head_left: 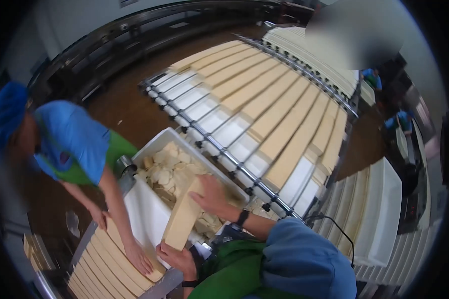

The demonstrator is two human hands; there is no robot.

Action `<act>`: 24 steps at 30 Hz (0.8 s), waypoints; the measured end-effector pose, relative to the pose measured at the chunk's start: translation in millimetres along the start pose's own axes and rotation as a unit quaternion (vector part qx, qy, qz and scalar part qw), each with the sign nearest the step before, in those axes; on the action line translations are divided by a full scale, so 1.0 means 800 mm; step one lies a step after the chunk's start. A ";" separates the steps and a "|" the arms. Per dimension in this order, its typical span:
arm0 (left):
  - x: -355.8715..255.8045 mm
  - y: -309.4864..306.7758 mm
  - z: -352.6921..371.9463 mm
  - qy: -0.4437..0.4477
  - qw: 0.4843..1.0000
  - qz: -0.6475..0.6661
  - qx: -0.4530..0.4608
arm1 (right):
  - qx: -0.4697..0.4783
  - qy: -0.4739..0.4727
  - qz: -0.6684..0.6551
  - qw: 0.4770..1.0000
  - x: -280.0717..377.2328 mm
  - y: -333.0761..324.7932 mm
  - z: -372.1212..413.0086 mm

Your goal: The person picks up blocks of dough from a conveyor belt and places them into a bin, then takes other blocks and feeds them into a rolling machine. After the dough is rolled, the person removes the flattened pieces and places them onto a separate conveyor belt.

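Two hands grip one flat, pale-tan slab (183,217), tilted over the near edge of the white tub (149,214) (chalky broken chunks (167,169) inside). The left hand (177,258) wraps its fingers round the lower end; the right hand (212,197) curls over the top.

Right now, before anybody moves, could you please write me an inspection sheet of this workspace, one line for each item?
Surface: a metal rack with rods carries long tan slabs side by side.
Job's things: one tilted slab over a white tub of pale broken pieces.
Clutter: a pale scrap on the floor.
Grippers: left hand grips the tilted slab's lower end; right hand lies on its upper end, fingers stretched.
Cables: a thin black cable beside the rack.
Surroundings: a co-worker with both hands on stacked slabs; brown floor; white trays.
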State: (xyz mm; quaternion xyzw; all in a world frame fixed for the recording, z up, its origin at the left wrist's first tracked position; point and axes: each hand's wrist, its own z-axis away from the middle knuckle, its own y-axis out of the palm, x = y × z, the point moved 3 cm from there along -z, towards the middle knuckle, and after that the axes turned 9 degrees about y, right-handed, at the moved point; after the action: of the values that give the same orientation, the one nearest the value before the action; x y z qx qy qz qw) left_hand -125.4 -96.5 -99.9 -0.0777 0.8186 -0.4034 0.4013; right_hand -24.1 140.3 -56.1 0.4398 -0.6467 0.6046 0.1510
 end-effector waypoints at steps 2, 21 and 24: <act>-0.058 0.012 -0.013 0.074 0.995 0.055 0.024 | -0.097 0.009 0.009 0.995 -0.031 -0.089 0.011; -0.362 0.112 0.041 0.253 0.782 0.275 0.499 | -0.085 0.245 0.335 0.906 -0.343 -0.367 0.024; -0.362 0.122 0.038 0.230 0.796 0.264 0.493 | -0.065 0.260 0.353 0.897 -0.345 -0.368 0.020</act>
State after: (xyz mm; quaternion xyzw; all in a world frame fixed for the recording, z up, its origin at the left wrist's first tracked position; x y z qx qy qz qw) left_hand 108.8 80.3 -9.0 0.4452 0.5661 -0.6365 0.2759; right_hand 358.9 266.9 -69.0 -0.0008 -0.7349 0.6676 0.1189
